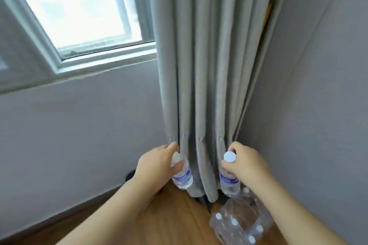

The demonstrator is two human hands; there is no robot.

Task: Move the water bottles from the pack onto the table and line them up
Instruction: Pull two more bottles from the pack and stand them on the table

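My left hand (157,163) grips a clear water bottle (183,177) by its neck, just under the white cap, and holds it up in the air. My right hand (245,162) grips a second water bottle (229,182) the same way, its white cap showing between thumb and fingers. Both bottles have blue labels and hang upright in front of the curtain. Below my right arm, the plastic-wrapped pack (242,223) lies on the wooden floor with several white-capped bottles in it. No table is in view.
A grey curtain (211,65) hangs in the room's corner straight ahead, reaching the wooden floor (173,219). A window (79,8) is at the upper left. Grey walls stand to the left and right. A dark object (131,176) sits by the left wall's base.
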